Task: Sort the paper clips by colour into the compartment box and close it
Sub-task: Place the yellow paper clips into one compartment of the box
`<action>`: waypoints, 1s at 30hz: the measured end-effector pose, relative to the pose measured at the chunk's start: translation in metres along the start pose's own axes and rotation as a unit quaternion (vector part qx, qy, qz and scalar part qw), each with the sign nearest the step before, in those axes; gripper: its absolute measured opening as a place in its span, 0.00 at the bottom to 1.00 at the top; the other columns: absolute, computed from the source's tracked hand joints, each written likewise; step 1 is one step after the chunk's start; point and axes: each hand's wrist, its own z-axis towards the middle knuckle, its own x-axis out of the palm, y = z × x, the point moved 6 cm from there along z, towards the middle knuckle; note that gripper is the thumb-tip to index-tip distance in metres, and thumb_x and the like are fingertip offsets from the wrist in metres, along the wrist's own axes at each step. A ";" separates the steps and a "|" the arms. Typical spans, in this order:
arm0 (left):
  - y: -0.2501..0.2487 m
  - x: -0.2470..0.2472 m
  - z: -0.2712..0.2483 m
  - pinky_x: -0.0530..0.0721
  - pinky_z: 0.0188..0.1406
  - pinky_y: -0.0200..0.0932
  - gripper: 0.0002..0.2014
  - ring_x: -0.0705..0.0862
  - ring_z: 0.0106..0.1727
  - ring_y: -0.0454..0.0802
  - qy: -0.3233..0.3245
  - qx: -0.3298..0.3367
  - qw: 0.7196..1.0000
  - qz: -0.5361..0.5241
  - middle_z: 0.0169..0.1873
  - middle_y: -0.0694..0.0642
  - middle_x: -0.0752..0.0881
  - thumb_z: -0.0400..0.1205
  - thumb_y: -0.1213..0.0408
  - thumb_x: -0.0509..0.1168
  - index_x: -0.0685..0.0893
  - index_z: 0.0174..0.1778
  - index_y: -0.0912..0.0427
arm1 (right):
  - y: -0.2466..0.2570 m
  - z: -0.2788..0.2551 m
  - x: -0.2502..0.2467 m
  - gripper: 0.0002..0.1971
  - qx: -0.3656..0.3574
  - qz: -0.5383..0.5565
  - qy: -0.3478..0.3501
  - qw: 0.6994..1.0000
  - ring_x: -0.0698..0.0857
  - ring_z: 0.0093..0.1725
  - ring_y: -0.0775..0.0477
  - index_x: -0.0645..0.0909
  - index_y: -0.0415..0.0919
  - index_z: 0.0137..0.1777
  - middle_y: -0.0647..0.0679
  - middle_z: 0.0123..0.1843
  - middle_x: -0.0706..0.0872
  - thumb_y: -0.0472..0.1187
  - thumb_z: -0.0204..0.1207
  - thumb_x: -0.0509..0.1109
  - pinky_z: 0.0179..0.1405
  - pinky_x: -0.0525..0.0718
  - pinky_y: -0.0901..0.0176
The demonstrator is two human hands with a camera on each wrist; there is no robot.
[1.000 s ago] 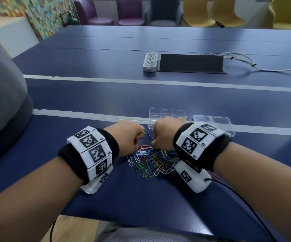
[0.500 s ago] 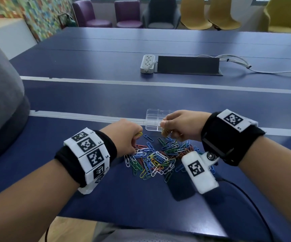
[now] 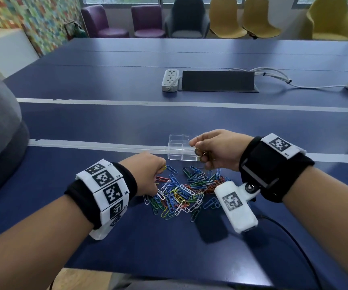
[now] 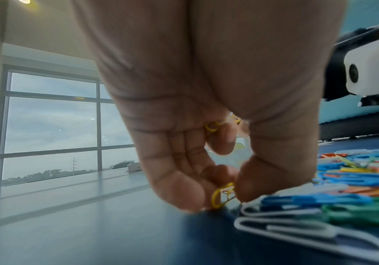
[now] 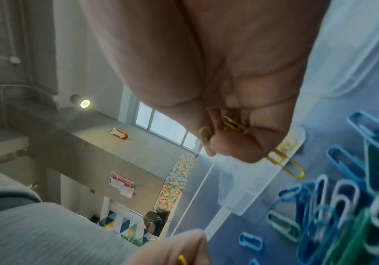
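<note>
Moved: right hand (image 3: 217, 150) has swung off the heap since a second ago and now hangs over the near right end of the clear box (image 3: 181, 150); the left has hardly shifted.
Right grip: fingers curled tight round several yellow clips (image 5: 232, 123), one sticking out below the fist, another lying loose just under it in the box.
Left grip: left hand (image 3: 148, 176) low at the heap's left edge, thumb and fingertip pinching a yellow clip (image 4: 221, 197), a second yellow one tucked further up in the curled fingers.
Heap: paper clips (image 3: 185, 193) in blue, white, green, red and yellow, tangled on the table between the two wrists, just in front of the box.
Box: open, dividers showing, sitting on the pale strip across the blue table (image 3: 127, 237); its lid is hidden behind the right hand.
Beyond: power strip (image 3: 170, 79) and a black cable hatch (image 3: 218, 80) mid-table, chairs (image 3: 186, 19) along the far wall.
</note>
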 end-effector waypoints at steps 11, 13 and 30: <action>-0.008 -0.030 0.007 0.69 0.28 0.39 0.18 0.68 0.26 0.44 -0.079 0.014 0.991 -0.110 0.26 0.47 0.74 0.68 0.70 0.66 0.60 0.27 0.52 | 0.024 0.015 -0.014 0.16 -0.052 -0.040 -0.025 0.998 0.75 0.29 0.51 0.81 0.41 0.43 0.47 0.31 0.72 0.34 0.86 0.53 0.21 0.80 0.67; -0.012 -0.032 0.011 0.71 0.30 0.39 0.19 0.68 0.26 0.43 -0.081 0.017 0.988 -0.127 0.26 0.46 0.74 0.67 0.70 0.67 0.60 0.27 0.52 | 0.024 0.018 -0.011 0.16 -0.055 -0.050 -0.025 0.997 0.76 0.31 0.51 0.80 0.43 0.43 0.48 0.32 0.73 0.35 0.86 0.54 0.22 0.84 0.64; -0.041 -0.053 0.061 0.73 0.36 0.41 0.16 0.75 0.39 0.52 -0.114 -0.029 0.968 -0.222 0.36 0.51 0.79 0.72 0.70 0.67 0.65 0.29 0.52 | 0.020 0.018 -0.037 0.08 -0.111 -0.268 -0.161 0.943 0.90 0.38 0.40 0.83 0.48 0.44 0.47 0.42 0.85 0.37 0.79 0.63 0.36 0.92 0.50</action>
